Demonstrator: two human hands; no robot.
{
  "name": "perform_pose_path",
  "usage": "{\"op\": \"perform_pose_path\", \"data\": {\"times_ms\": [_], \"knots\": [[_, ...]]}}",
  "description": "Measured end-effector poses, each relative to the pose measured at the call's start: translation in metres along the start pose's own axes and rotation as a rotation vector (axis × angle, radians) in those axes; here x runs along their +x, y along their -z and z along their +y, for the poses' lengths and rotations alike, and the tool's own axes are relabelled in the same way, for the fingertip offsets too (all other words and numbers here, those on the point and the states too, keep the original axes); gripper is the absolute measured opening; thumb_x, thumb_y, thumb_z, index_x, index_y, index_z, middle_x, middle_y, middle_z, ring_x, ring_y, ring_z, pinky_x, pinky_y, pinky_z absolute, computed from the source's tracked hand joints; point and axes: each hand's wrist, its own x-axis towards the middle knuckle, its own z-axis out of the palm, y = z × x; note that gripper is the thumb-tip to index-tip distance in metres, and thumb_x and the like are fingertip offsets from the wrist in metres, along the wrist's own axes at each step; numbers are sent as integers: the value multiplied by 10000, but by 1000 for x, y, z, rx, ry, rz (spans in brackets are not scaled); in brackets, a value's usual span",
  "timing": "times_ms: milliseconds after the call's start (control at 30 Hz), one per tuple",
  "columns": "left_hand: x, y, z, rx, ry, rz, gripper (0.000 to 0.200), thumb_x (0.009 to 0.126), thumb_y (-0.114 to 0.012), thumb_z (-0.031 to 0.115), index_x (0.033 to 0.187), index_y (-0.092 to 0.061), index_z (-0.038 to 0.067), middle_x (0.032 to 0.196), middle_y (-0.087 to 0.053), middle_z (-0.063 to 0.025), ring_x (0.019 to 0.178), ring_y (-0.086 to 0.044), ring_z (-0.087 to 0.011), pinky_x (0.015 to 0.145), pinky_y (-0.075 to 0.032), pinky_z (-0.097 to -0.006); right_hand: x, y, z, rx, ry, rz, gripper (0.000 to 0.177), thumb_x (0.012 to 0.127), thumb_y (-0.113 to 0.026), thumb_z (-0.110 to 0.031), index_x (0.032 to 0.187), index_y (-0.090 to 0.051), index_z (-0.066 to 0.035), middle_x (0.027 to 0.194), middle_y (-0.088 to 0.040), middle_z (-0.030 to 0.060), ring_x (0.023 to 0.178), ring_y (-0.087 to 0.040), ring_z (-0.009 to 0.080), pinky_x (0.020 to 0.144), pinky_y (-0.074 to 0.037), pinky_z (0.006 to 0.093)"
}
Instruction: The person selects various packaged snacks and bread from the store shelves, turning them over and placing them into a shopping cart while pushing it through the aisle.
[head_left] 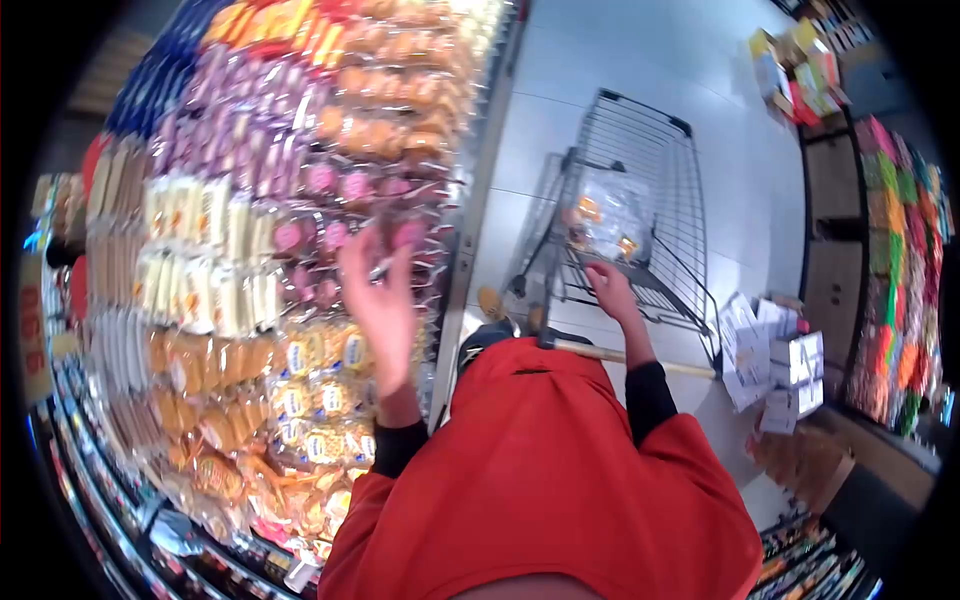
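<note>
Over the snack shelf, my left hand (378, 295) reaches up to the pink round sweets in clear wrappers (335, 236). Its fingers are apart and nothing shows between them; whether the fingertips touch a wrapper I cannot tell. My right hand (612, 292) is above the near end of the wire shopping cart (690, 190), with its fingers curled. What it holds, if anything, is too small to make out. Inside the cart lies a clear plastic bag (612, 215) with small orange and yellow packets.
Yellow-wrapped packets (320, 398) and white packets (205, 290) fill the shelf beside the pink sweets. White boxes or papers (770, 355) stand right of the cart. Colourful packets (890, 260) line the far right. An open carton (798, 70) is at the upper right.
</note>
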Motion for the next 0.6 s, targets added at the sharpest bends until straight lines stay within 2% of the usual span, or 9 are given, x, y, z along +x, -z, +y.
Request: {"op": "perform_pose_path", "data": {"times_ms": [67, 100, 167, 300, 367, 433, 500, 533, 600], "knots": [[-3, -23, -5, -519, 160, -105, 407, 963, -671, 21, 1343, -527, -8, 1275, -607, -92, 1181, -582, -196, 1025, -460, -334, -13, 8, -35, 477, 130, 25, 411, 1048, -537, -316, 1322, -619, -22, 1247, -691, 125, 1166, -652, 241, 986, -502, 355], [-7, -29, -5, -765, 296, -219, 357, 1024, -597, 62, 1363, -507, -6, 1296, -603, -80, 1164, -589, -176, 1018, -468, -328, -21, 19, -60, 470, 139, 26, 411, 1048, -537, -316, 1322, -619, -22, 1247, -691, 125, 1166, -652, 241, 986, -502, 355], [-14, -48, 13, -1138, 529, -310, 291, 1059, -533, 82, 1335, -531, -8, 1288, -608, -77, 1143, -590, -142, 994, -490, -307, -44, 34, -124, 931, 250, -192, 464, 1073, -516, -343, 1431, -517, -48, 1282, -642, 76, 1170, -614, 168, 978, -489, 321], [-37, -84, 21, -1043, 410, -496, 402, 977, -635, 14, 1352, -500, -40, 1261, -624, -93, 1151, -624, -157, 975, -520, -295, -67, 47, -196, 1122, 467, -116, 497, 1046, -592, -289, 1462, -462, -51, 1294, -627, 81, 1156, -615, 153, 940, -495, 305], [-48, -110, 5, -1060, 358, -474, 448, 957, -641, 0, 1375, -484, -44, 1260, -631, -96, 1177, -623, -167, 974, -520, -294, -64, 49, -200, 780, 448, 56, 502, 1007, -661, -208, 1441, -467, -45, 1275, -642, 85, 1154, -613, 137, 913, -501, 295], [-47, -128, -8, -1028, 292, -568, 448, 950, -648, 12, 1374, -508, -25, 1274, -634, -104, 1179, -627, -188, 994, -507, -326, -57, 50, -190, 803, 498, 120, 458, 950, -722, -133, 1365, -536, -73, 1204, -671, 65, 1099, -622, 125, 897, -509, 303], [-62, -168, -53, -726, 140, -650, 427, 953, -654, 42, 1361, -537, -2, 1289, -639, -121, 1191, -621, -213, 1026, -482, -353, -64, 68, -182, 393, 547, 294, 458, 861, -766, -53, 1282, -586, -73, 1173, -679, 72, 1053, -650, 197, 904, -512, 340], [-72, -183, -62, -712, 133, -654, 420, 950, -661, 77, 1347, -548, 0, 1285, -647, -148, 1209, -614, -245, 1048, -462, -375, -63, 73, -172, 390, 560, 286, 458, 861, -766, -53, 1282, -586, -73, 1173, -679, 72, 1053, -650, 197, 904, -512, 340], [-96, -219, -105, -525, -16, -840, 415, 929, -692, 167, 1292, -582, 0, 1231, -652, -177, 1196, -615, -310, 1037, -462, -407, -53, 78, -144, -53, 764, 480, 495, 753, -807, -18, 1203, -605, -63, 1130, -676, 103, 1012, -660, 292, 901, -516, 404]]}}
